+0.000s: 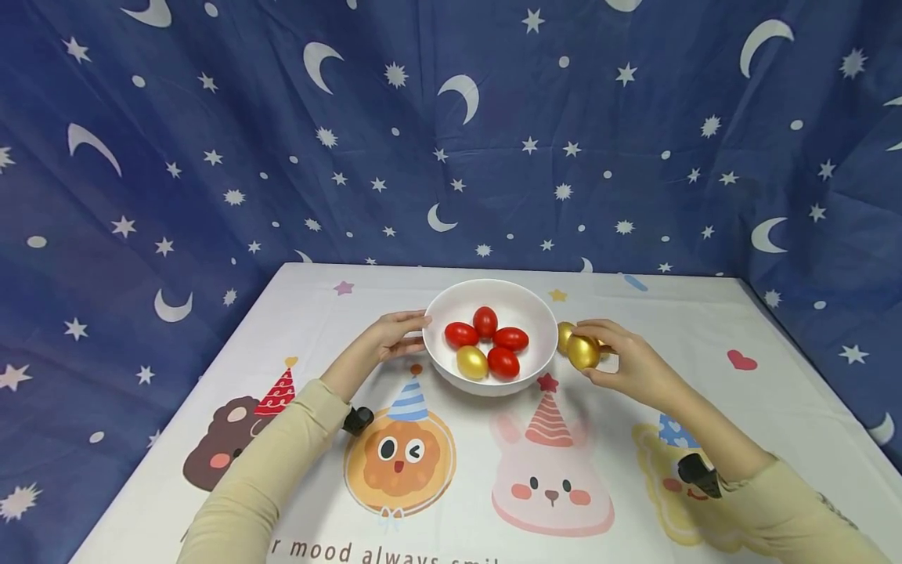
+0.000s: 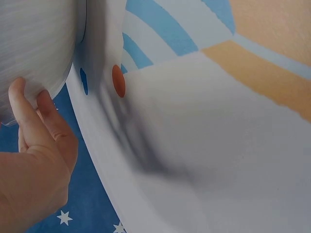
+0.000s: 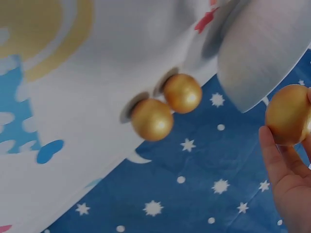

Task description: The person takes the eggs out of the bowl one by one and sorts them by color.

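Two sleeves [image 1: 271, 470], cut off at the lower edge, lie nearest. The left hand [image 1: 395, 337] touches the bowl [image 1: 539, 321] with extended fingers. Beside the bowl, the right hand [image 1: 623, 356] pinches a gold egg [image 1: 583, 353], partly hiding two more gold eggs [image 3: 152, 120] on the surface [image 1: 669, 313]. The bowl contains four red eggs [image 1: 461, 334] and one yellow-gold egg [image 1: 472, 363].

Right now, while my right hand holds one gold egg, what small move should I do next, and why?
I would probably move the held egg left, above the bowl: your right hand holds it just beside that, another gold egg already lies inside with red eggs, and your left hand touches the opposite side.
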